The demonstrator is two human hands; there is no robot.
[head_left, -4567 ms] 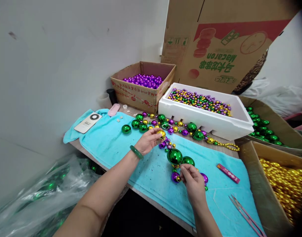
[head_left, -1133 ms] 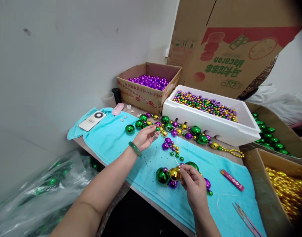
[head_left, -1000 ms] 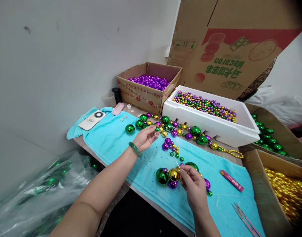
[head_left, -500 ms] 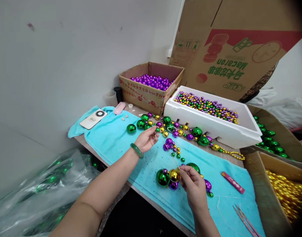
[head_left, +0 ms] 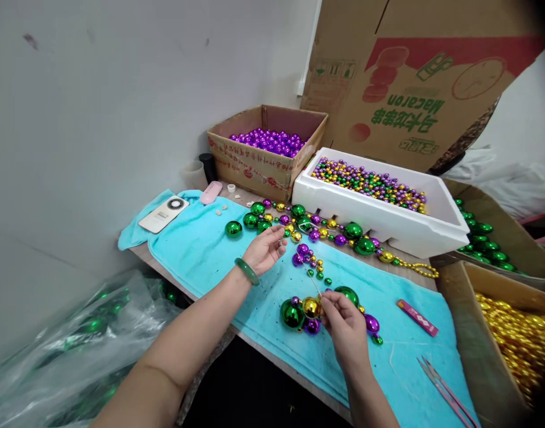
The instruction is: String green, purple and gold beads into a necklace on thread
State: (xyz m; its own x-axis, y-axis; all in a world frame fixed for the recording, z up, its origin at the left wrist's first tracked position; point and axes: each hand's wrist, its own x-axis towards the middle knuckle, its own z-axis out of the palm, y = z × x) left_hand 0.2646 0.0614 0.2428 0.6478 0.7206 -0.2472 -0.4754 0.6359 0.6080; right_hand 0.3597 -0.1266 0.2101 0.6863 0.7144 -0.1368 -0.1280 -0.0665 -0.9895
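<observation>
My left hand (head_left: 265, 249), below a green bangle-wearing wrist's reach, is raised over the blue towel, its fingers curled together; what they hold is too small to name. My right hand (head_left: 343, 315) pinches a thin needle-like wire (head_left: 312, 278) that slants up toward the left hand. Under and beside the right hand lies a cluster of big beads, with a gold ball (head_left: 311, 307), a green ball (head_left: 292, 314) and a purple ball (head_left: 371, 324). Loose small purple, gold and green beads (head_left: 319, 274) rest between the hands.
Behind are a carton of purple beads (head_left: 249, 169), a white foam box (head_left: 379, 220) and a bead strand (head_left: 353, 230). A phone (head_left: 164, 214) lies left; a pink packet (head_left: 417, 317) and snips (head_left: 446, 389) lie right, beside a gold-bead carton (head_left: 481, 345).
The view has shifted slightly, so the boxes and beads appear a little higher and further left. The green bead at my left fingertips no longer shows there; the right hand still pinches the wire.
</observation>
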